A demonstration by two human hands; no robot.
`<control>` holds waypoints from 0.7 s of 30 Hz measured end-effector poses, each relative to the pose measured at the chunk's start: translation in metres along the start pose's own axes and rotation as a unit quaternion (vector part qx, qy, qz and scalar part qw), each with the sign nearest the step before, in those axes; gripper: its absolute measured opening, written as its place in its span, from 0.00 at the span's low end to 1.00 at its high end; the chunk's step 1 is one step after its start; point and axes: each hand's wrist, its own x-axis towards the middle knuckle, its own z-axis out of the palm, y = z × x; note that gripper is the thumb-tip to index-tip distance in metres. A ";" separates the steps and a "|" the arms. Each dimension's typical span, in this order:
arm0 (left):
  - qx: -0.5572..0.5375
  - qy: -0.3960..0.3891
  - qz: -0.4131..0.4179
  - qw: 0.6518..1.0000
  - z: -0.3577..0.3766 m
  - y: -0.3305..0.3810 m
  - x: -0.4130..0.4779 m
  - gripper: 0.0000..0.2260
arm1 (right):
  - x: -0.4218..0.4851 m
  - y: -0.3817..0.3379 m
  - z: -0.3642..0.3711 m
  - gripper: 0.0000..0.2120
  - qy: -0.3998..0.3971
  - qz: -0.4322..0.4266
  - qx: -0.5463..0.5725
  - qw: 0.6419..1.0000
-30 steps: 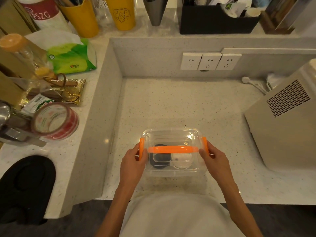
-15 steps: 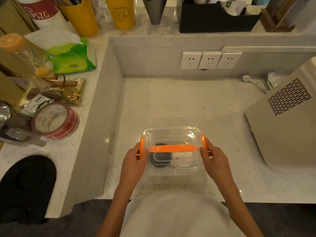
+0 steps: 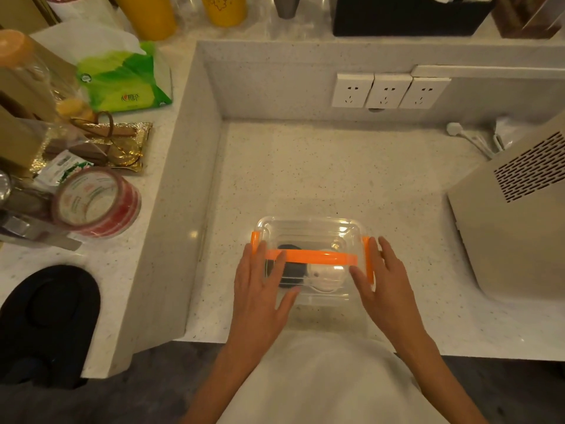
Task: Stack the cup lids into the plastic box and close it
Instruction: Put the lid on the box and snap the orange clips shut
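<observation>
Countertop [image 3: 321,166]; plastic box [image 3: 308,237] seemingly between flat hands.

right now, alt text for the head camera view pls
Two bare hands, left hand and right hand, lie open and flat on a lidded clear plastic box with an orange handle, holding a black cup lid and a white cup lid, on a speckled pale counter.

Glossy clear plastic box [image 3: 308,231], smooth orange plastic handle [image 3: 312,257]; speckled, seemingly stone, polished counter [image 3: 321,166].
</observation>
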 end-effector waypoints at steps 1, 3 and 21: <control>0.039 -0.008 0.038 0.998 0.004 -0.001 -0.001 0.30 | -0.004 0.001 0.002 0.33 0.009 -0.056 -0.017 0.998; 0.085 -0.054 0.074 0.992 0.013 -0.003 -0.003 0.33 | -0.015 0.001 0.010 0.34 -0.005 -0.163 -0.044 0.986; 0.163 -0.039 0.011 0.986 -0.012 -0.068 0.260 0.44 | 0.259 -0.079 0.029 0.46 -0.051 -0.223 -0.159 0.960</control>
